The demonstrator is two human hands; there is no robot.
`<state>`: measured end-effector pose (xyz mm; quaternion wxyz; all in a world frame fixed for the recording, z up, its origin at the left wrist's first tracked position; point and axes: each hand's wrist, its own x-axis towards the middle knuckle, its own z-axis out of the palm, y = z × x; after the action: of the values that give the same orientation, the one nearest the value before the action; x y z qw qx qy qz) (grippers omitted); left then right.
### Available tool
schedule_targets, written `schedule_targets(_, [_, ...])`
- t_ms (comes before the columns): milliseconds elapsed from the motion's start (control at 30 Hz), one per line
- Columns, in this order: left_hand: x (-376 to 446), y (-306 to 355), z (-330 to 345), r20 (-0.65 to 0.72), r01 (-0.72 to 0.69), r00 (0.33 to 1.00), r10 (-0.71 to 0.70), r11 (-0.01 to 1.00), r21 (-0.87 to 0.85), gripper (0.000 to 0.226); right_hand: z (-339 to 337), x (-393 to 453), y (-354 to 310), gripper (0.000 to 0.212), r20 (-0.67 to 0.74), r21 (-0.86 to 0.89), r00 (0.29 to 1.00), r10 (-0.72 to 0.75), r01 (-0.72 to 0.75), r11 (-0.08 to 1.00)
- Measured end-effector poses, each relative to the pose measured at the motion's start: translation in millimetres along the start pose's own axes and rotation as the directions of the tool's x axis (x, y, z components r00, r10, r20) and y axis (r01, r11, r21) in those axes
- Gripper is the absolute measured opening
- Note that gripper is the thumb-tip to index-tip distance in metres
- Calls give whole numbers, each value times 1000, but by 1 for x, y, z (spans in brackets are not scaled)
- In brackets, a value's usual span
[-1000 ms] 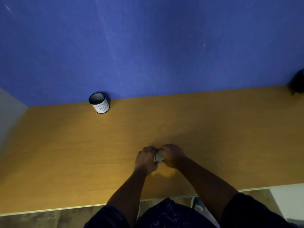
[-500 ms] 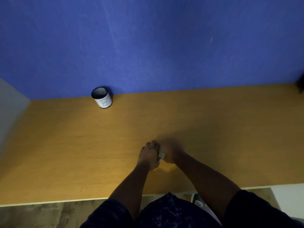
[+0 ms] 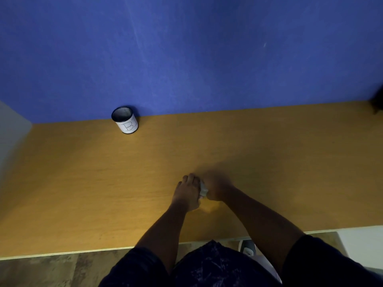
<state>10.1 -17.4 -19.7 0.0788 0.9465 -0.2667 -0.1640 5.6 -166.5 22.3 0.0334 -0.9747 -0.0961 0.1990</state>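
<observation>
My left hand [image 3: 187,192] and my right hand [image 3: 216,187] are pressed together over the middle of the wooden table [image 3: 83,183]. Between them they grip a small crumpled whitish wad [image 3: 203,189], mostly hidden by the fingers. The right hand is blurred. A dark mesh cup [image 3: 125,120] with a white label marked "B" stands upright at the back left, against the blue wall, well away from both hands.
The blue wall [image 3: 186,54] rises along the table's far edge. A grey panel [image 3: 10,129] bounds the left side. A dark object [image 3: 378,102] shows at the far right edge. The table's front edge runs just before my body, with floor below.
Both hands have stayed together around the wad, with the fingers shifting and the right hand now blurred. The view has tilted a little, so the cup sits higher in the frame.
</observation>
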Motion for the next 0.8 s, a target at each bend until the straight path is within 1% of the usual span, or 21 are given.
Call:
schedule_targets(200, [-1, -5, 1, -6, 21, 1000, -21, 999, -45, 73, -2, 2, 9, 48, 20, 26, 1000, -21, 21, 999])
schedule_targets(300, [0, -8, -2, -15, 51, 998, -53, 991, -121, 73, -3, 1, 19, 47, 11, 139, 1000, -8, 6, 990])
schedule_targets(367, [1, -8, -3, -15, 52, 998, -54, 991, -122, 74, -3, -1, 27, 46, -25, 255, 1000, 17, -11, 967])
schedule_targets(467, [1, -9, -4, -16, 35, 999, -36, 995, -99, 72, -2, -5, 36, 47, -70, 429, 992, 101, -61, 901])
schedule_targets(567, [2, -9, -6, -9, 16, 1000, -17, 994, -104, 67, -5, -9, 44, 59, -68, 625, 975, 210, -122, 771])
schedule_targets(600, [3, -10, -7, -8, 11, 1000, -12, 995, -104, 65, -7, -11, 48, 60, -79, 667, 966, 246, -133, 733])
schedule_targets(700, [3, -10, -8, -12, -9, 1000, 8, 997, -74, 58, -12, -18, 58, 57, -126, 701, 923, 365, -177, 691])
schedule_targets(800, [3, -9, -9, -5, -25, 1000, 25, 999, -43, 59, -12, -27, 70, 54, -134, 680, 848, 514, -299, 670])
